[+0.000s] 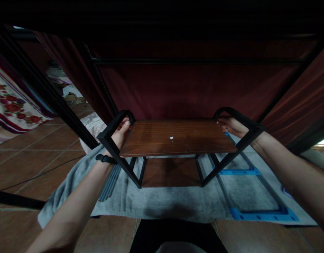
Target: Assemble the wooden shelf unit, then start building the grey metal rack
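Note:
A small two-tier shelf rack (177,144) stands before me, with brown wood-grain boards and a black frame. A small white spot (171,138) marks its upper board; the lower board (169,172) shows underneath. My left hand (121,130) reaches past the left frame side, its fingers closed around the far post near the board's back corner. On the opposite side, my right hand (230,126) reaches through the frame, fingers curled at the far right post. Both hands' grips are partly hidden by the frame.
A grey blanket (162,207) lies under the rack on tiled floor. Grey tubes (110,184) lie at left; a tube frame with blue connectors (264,215) lies at right. Dark red fabric (177,91) and black posts (80,123) stand close around. A thin cable (43,173) crosses the floor.

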The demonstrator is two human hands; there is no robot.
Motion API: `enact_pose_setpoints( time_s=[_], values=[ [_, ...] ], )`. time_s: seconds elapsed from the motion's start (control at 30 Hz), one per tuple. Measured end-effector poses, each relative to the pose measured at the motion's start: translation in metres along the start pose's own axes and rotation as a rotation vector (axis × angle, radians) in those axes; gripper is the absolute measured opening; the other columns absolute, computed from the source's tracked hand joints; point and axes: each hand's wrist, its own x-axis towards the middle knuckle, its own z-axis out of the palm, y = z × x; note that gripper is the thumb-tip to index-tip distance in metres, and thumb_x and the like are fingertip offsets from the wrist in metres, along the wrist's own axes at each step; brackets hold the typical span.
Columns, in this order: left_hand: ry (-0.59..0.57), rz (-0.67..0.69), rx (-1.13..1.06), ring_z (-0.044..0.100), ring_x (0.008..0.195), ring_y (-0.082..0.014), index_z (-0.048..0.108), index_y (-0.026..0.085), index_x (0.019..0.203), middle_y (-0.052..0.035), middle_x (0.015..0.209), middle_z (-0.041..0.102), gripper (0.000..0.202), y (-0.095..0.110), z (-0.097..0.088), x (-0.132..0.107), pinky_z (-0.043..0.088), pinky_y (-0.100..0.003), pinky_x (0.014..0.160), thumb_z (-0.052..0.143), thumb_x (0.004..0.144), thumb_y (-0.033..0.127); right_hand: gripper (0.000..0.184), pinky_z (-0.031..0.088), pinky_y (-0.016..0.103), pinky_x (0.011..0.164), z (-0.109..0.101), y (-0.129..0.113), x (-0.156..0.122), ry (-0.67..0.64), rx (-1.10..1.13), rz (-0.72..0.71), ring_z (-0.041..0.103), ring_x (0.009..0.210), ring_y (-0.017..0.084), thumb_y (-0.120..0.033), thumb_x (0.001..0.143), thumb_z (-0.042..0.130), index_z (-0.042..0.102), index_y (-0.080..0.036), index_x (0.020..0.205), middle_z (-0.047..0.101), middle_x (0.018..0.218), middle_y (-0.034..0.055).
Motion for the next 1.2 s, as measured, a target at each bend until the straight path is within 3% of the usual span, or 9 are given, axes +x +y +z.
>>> enact_pose_setpoints(
  time_s=[0.2,0.43,0.57,0.77,0.9,1.03,1.2],
  values=[
    [0.001,-0.048,-0.084,0.065,0.083,-0.0172,0.069,0.018,0.085,-0.0038,0.082,0.069,0.024,0.002,-0.001,-0.002,0.053,-0.027,0.074,0.079,0.07,0.034,0.025,0.039,0.016,0.045,0.007,-0.003,-0.003,0.093,0.014,0.052,0.045,0.046,0.007,-0.017,0.093,0.055,0.054,-0.02,0.068,0.053,0.06,-0.0016],
    [-0.057,-0.036,-0.149,0.066,0.092,-0.0182,0.071,0.018,0.095,-0.0074,0.099,0.071,0.039,-0.01,-0.007,-0.005,0.054,-0.025,0.073,0.082,0.067,0.044,0.031,0.033,0.018,0.047,0.01,-0.003,-0.014,0.084,0.043,-0.021,0.041,0.048,0.006,-0.015,0.099,0.041,0.051,-0.021,0.07,0.049,0.059,-0.0017],
    [-0.088,-0.039,-0.12,0.066,0.095,-0.0195,0.071,0.018,0.096,-0.0084,0.103,0.07,0.044,-0.014,-0.01,-0.007,0.054,-0.025,0.075,0.083,0.065,0.047,0.03,0.03,0.018,0.045,0.011,-0.004,-0.017,0.115,0.072,0.014,0.037,0.046,0.006,-0.015,0.099,0.042,0.048,-0.021,0.07,0.044,0.057,-0.0034],
    [-0.053,-0.016,0.099,0.065,0.097,-0.0213,0.071,0.019,0.092,-0.0047,0.093,0.072,0.038,-0.006,-0.011,-0.006,0.054,-0.03,0.082,0.082,0.068,0.046,0.022,0.034,0.02,0.044,0.01,0.005,-0.005,0.131,0.062,-0.02,0.041,0.046,0.008,-0.023,0.091,0.057,0.051,-0.022,0.07,0.05,0.059,-0.0027],
    [-0.032,0.021,0.124,0.065,0.091,-0.0202,0.069,0.02,0.088,-0.0029,0.084,0.071,0.028,-0.003,-0.013,-0.001,0.054,-0.029,0.077,0.077,0.073,0.042,0.023,0.037,0.023,0.046,0.017,0.008,-0.001,0.104,0.056,-0.094,0.043,0.046,0.009,-0.027,0.086,0.066,0.052,-0.023,0.067,0.051,0.058,-0.0026],
    [-0.009,0.051,0.128,0.065,0.089,-0.0203,0.065,0.019,0.081,-0.0021,0.076,0.068,0.02,-0.003,-0.012,0.004,0.053,-0.03,0.078,0.077,0.073,0.034,0.024,0.036,0.022,0.047,0.022,0.008,-0.001,0.098,0.039,-0.187,0.041,0.047,0.008,-0.023,0.084,0.066,0.051,-0.022,0.065,0.048,0.057,-0.0038],
    [0.017,0.012,0.139,0.065,0.083,-0.0187,0.063,0.018,0.077,-0.0005,0.071,0.066,0.018,-0.001,-0.008,0.006,0.052,-0.031,0.079,0.077,0.071,0.029,0.02,0.038,0.022,0.05,0.013,0.007,0.003,0.073,-0.016,-0.259,0.047,0.054,0.01,-0.016,0.083,0.065,0.055,-0.022,0.066,0.053,0.063,-0.0024]
  ],
)
